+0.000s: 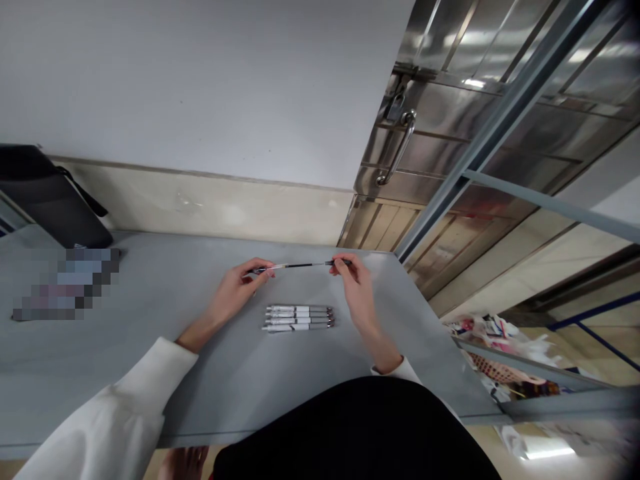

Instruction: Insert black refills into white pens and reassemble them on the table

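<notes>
A thin pen refill (300, 265), with dark ink and a paler, clear stretch at its left end, spans the gap between my hands, held level above the table. My left hand (240, 283) pinches a dark pen part from which the refill's left end comes out. In the fingers of my right hand (356, 283) is another small dark pen part, at the refill's narrow right end; whether the two touch I cannot tell. Just below, several white pens (299, 319) with silvery right ends lie side by side on the grey table (225, 380).
A black case (55, 200) with a strap stands at the table's back left, beside a blurred-out flat object (67, 283). The wall (215, 207) borders the back edge. On the right are a grey metal frame post (450, 193), a metal door (425, 120) and bagged items (515, 347).
</notes>
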Action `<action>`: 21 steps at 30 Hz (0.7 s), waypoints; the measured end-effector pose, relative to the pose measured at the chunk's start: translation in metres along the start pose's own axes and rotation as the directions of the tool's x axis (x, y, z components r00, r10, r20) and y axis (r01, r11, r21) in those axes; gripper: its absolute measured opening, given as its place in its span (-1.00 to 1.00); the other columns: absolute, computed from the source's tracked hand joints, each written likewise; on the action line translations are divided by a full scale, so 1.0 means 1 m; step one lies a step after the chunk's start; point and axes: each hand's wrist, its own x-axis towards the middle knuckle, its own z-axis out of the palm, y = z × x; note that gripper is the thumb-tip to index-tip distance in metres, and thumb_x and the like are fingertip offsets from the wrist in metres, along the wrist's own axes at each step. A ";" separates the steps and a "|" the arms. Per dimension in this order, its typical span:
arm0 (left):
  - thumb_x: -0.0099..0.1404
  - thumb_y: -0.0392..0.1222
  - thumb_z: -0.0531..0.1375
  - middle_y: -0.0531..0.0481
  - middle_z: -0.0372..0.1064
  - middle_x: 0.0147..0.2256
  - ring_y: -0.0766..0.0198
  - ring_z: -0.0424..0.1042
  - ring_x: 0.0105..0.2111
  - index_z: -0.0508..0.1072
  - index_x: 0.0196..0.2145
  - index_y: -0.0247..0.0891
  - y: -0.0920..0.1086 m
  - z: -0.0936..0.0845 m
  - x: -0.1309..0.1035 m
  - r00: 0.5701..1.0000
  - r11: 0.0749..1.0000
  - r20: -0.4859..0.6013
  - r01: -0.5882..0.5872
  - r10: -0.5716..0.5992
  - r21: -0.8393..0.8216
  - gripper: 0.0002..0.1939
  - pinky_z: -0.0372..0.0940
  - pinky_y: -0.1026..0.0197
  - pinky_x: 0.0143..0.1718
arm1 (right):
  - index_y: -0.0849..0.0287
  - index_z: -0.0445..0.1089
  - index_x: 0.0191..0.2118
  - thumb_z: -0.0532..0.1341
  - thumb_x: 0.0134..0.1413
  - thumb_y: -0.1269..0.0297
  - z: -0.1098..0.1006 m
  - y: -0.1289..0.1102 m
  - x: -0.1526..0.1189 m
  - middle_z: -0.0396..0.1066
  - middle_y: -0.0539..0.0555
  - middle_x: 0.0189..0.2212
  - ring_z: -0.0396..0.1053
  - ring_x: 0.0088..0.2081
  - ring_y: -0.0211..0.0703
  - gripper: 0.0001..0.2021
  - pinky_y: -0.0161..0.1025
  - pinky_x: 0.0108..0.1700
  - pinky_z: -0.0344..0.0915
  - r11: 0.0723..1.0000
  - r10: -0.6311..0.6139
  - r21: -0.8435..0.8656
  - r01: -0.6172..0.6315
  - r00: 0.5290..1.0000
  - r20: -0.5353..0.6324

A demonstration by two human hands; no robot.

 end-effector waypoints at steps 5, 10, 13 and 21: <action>0.35 0.11 0.27 -0.04 0.58 -0.21 0.27 0.33 -0.44 0.61 -0.10 -0.17 -0.001 0.000 0.000 1.000 1.000 0.010 -0.005 0.005 -0.002 -0.66 0.19 0.25 -0.45 | 0.07 0.48 -0.16 0.24 0.28 0.05 0.000 -0.001 0.000 0.52 0.05 -0.38 0.52 -0.23 -0.03 -0.78 -0.06 -0.07 0.40 1.000 0.008 -0.015 -0.008 1.000 0.003; 0.37 0.14 0.26 -0.03 0.56 -0.23 0.26 0.34 -0.43 0.60 -0.09 -0.16 -0.007 0.000 0.001 1.000 1.000 0.016 0.012 -0.012 0.007 -0.65 0.19 0.26 -0.46 | 0.08 0.48 -0.19 0.27 0.25 0.03 0.000 -0.004 -0.001 0.52 0.05 -0.38 0.52 -0.25 -0.04 -0.77 -0.07 -0.06 0.41 1.000 0.020 0.002 -0.020 1.000 0.015; 0.39 0.14 0.25 -0.03 0.56 -0.21 0.25 0.36 -0.41 0.60 -0.10 -0.15 -0.007 0.000 0.000 1.000 1.000 0.024 -0.009 0.009 0.009 -0.66 0.23 0.25 -0.43 | 0.07 0.49 -0.18 0.26 0.26 0.02 0.001 -0.004 -0.002 0.52 0.04 -0.39 0.52 -0.25 -0.05 -0.77 -0.07 -0.05 0.40 1.000 0.017 0.001 -0.017 1.000 0.023; 0.40 0.13 0.25 -0.02 0.63 -0.21 0.23 0.43 -0.38 0.60 -0.11 -0.15 -0.003 0.002 -0.001 0.996 0.999 0.082 -0.032 0.030 0.026 -0.68 0.19 0.25 -0.45 | 0.04 0.47 -0.13 0.27 0.27 0.05 0.005 -0.004 -0.005 0.57 0.08 -0.20 0.54 -0.14 -0.04 -0.80 -0.05 0.03 0.41 0.999 -0.042 -0.009 0.044 0.980 0.194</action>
